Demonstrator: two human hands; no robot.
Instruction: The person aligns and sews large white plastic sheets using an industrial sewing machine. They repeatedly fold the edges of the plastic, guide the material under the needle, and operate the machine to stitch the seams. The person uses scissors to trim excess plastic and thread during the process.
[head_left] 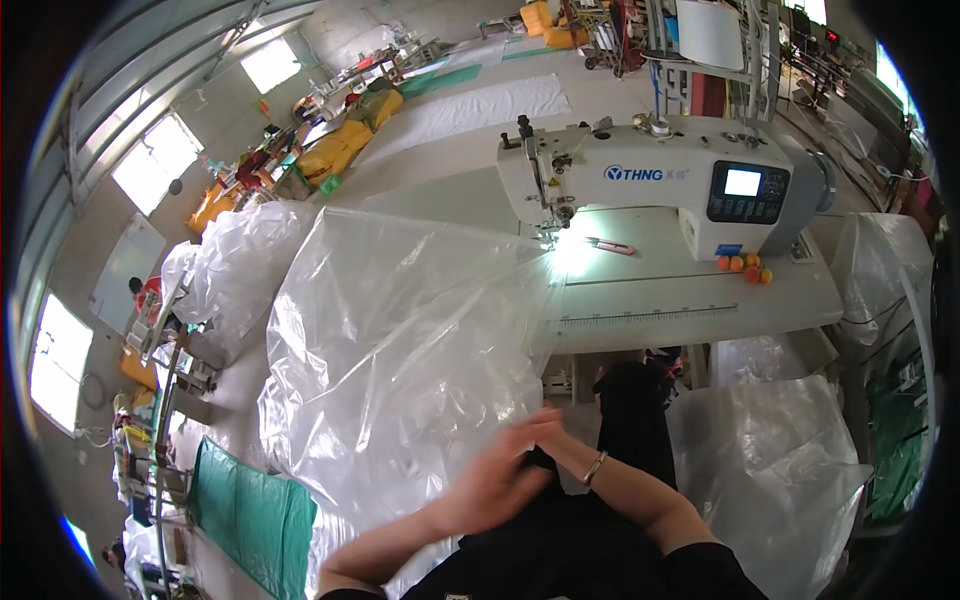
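Observation:
My left hand and my right hand come together above my lap, in front of the table edge; they overlap or touch, and motion blurs the fingers. A bracelet circles my right wrist. Close by on the left, a large clear plastic sheet drapes over the table and hangs down. Its far right corner reaches the needle area of a white sewing machine, whose lamp is lit. A slim pink tool, perhaps a small cutter, lies on the machine bed. I cannot make out anything in either hand.
Several small orange-red fruits sit at the table's right, below the control panel. More clear plastic hangs at my right. Bundled plastic and a green sheet lie to the left. A thread cone stands behind the machine.

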